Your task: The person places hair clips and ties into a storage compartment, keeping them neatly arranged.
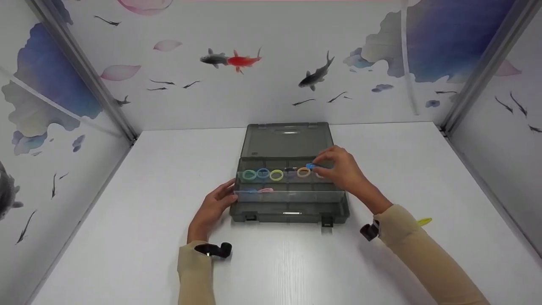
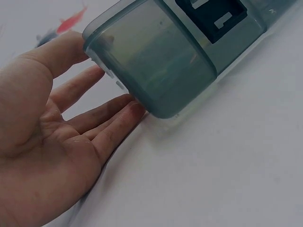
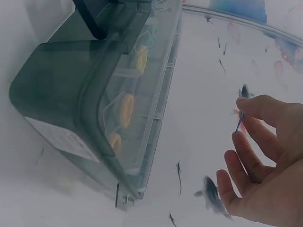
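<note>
A translucent dark storage box (image 1: pixel 279 217) stands with its lid (image 1: pixel 286 146) swung back. My left hand (image 1: pixel 211 208) rests on its left side; in the left wrist view the thumb and fairly straight fingers touch the box wall (image 2: pixel 161 66). Above the back compartments, my right hand (image 1: pixel 344 168) pinches a small blue hair clip (image 1: pixel 310 165) between thumb and fingertips. The right wrist view shows that clip edge-on as a thin strip (image 3: pixel 240 122). Coloured rings, among them a green ring (image 1: pixel 249 175) and a yellow ring (image 1: pixel 276 175), line one row. My right hand hides part of that row.
A blue clip (image 1: pixel 250 191) and a pink clip (image 1: pixel 266 190) lie in a nearer row of the box. Beside the right sleeve, a yellow-green clip (image 1: pixel 424 221) is partly hidden on the white table (image 1: pixel 279 271). Printed panels (image 1: pixel 271 93) enclose the back and sides.
</note>
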A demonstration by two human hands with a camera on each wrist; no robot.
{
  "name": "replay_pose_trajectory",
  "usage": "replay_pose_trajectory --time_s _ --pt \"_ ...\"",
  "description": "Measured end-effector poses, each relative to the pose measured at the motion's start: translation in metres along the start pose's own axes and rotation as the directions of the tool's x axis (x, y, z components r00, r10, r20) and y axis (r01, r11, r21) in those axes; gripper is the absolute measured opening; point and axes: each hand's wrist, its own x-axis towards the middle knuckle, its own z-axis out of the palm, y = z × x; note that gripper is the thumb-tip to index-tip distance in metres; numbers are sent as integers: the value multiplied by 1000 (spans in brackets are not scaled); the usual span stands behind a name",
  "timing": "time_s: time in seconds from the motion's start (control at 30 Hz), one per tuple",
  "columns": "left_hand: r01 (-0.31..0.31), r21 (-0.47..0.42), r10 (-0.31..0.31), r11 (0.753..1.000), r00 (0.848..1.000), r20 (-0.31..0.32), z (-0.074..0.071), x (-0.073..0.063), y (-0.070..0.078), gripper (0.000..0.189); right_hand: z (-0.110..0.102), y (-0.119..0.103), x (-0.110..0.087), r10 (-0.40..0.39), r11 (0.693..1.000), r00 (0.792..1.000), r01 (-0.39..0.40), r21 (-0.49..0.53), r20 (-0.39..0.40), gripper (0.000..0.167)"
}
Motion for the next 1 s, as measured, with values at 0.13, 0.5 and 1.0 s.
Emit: replay_pose_trajectory --time_s 0.13,0.5,1.0 --pt "-24 -3 24 1000 1000 5 -1 1 0 58 10 -9 11 -34 999 999 34 -21 23 19" --pt "-18 -18 18 1000 1000 4 -1 -2 0 57 41 -27 33 0 984 987 28 -174 158 19" --pt "-11 -14 11 1000 1000 7 0 -1 -1 56 76 -24 43 -6 976 983 46 -215 182 15"
